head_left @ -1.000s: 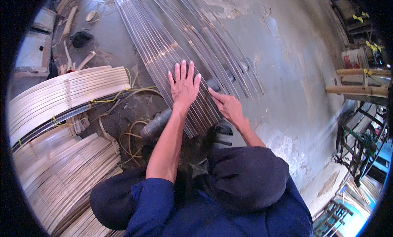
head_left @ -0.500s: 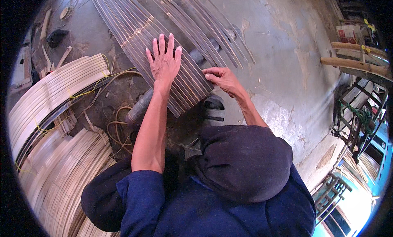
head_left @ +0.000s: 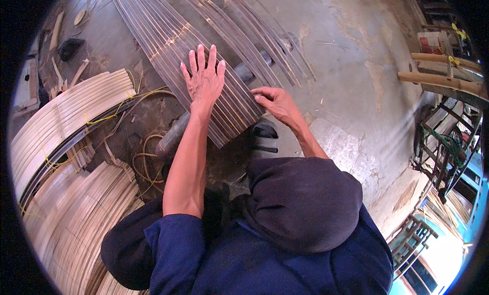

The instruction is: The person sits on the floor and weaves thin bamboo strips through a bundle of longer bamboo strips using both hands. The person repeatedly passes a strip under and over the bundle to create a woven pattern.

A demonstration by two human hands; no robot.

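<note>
Dark bamboo strips lie side by side in a flat row, with pale node marks across them. My left hand rests palm down on the row, fingers spread. At the row's right edge, near its close end, my right hand has its thumb and index finger pinched on the outermost strip; the fingertips are partly hidden. Farther right, several loose dark strips lie apart from the row. A grey round pole runs crosswise under the strips.
At the left are a tied bundle of pale strips with yellow string and a larger pile of strips. A sandal shows just below the row. Bamboo poles and a dark metal frame stand at the right.
Almost nothing differs. Both hands keep their places on the strips, and the whole view has shifted very slightly.
</note>
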